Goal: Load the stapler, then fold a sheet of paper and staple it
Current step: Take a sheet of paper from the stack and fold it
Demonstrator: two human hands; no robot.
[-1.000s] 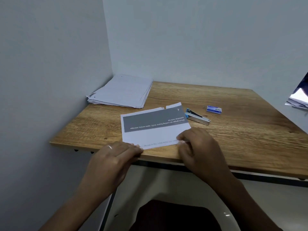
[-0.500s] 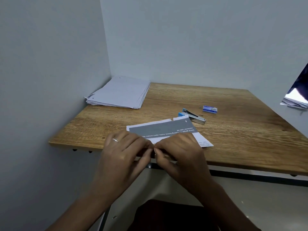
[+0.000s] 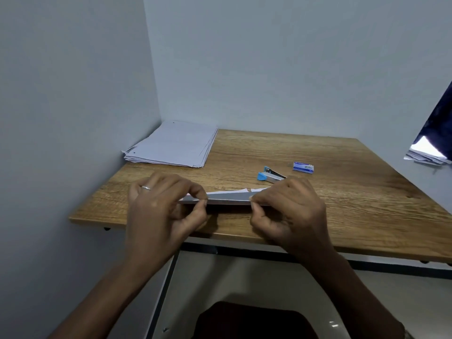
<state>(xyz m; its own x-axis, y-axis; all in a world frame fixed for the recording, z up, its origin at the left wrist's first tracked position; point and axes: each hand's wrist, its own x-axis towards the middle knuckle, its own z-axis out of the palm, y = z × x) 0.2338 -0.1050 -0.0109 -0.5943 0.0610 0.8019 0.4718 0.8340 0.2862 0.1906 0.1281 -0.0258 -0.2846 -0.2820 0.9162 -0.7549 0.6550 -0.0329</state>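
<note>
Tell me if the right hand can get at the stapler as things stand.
Probably yes. The stapler lies on the table just beyond the right hand, with nothing between them. But that hand pinches the folded sheet, as the left hand does, so it must let go first.

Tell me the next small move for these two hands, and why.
Probably carry the pinched edge of the sheet forward and down onto its far edge, then press the fold flat. The left hand and right hand each pinch the sheet, which is raised off the table and only partly turned over. The stapler lies untouched behind the right hand.
</note>
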